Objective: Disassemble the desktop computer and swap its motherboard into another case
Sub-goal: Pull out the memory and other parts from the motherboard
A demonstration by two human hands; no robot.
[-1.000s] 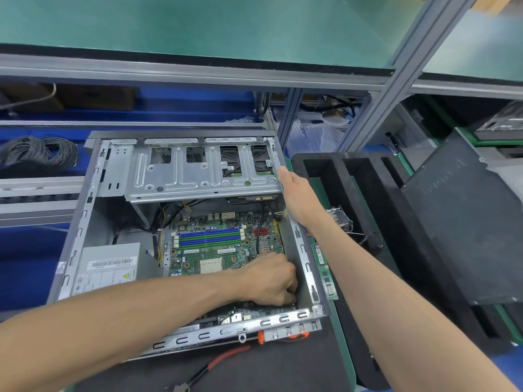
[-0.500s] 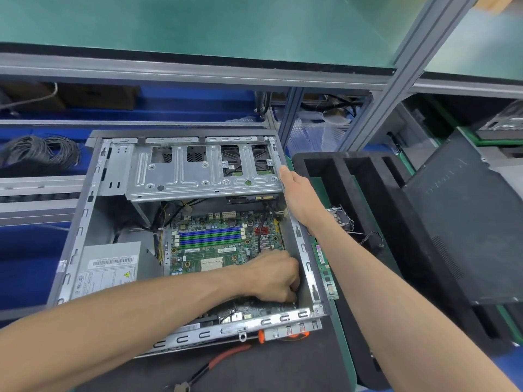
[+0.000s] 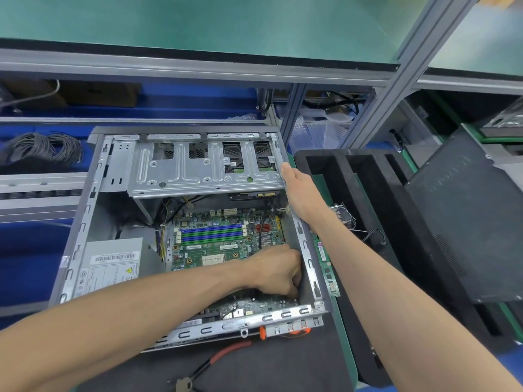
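**Left hand working at the motherboard's right edge, case steadied by the right hand**

Little has moved since the earlier frames: the left hand (image 3: 278, 274) has shifted only slightly toward the near right corner of the board, and the right hand (image 3: 297, 190) has been kept on the case rim.

The green printed-circuit motherboard with blue and green memory slots (image 3: 226, 241) is seen lying flat on the floor of the open grey sheet-metal computer case (image 3: 82, 222), below the silver stamped-steel drive cage (image 3: 203, 168) and to the right of the grey boxed power supply with a barcode label (image 3: 113, 264). The left hand rests directly on the board's right-hand part, knuckles up and fingers curled downward between the board and the case's right wall; what is pinched cannot be told, since the fingertips are hidden. The right hand is laid flat, fingers pressed together, along the top of the right wall beside the drive cage.

Risks, as judged from this view: a connector or cable pulled at an angle could be torn or its pins bent; the black cables (image 3: 264, 222) crossing the board could snag if the board is lifted before they are freed; knuckles could be cut on the sharp sheet-metal edge. Red-handled pliers (image 3: 220, 357) lie on the dark mat in front of the case, and a loose green memory stick (image 3: 328, 270) lies just outside the right wall.
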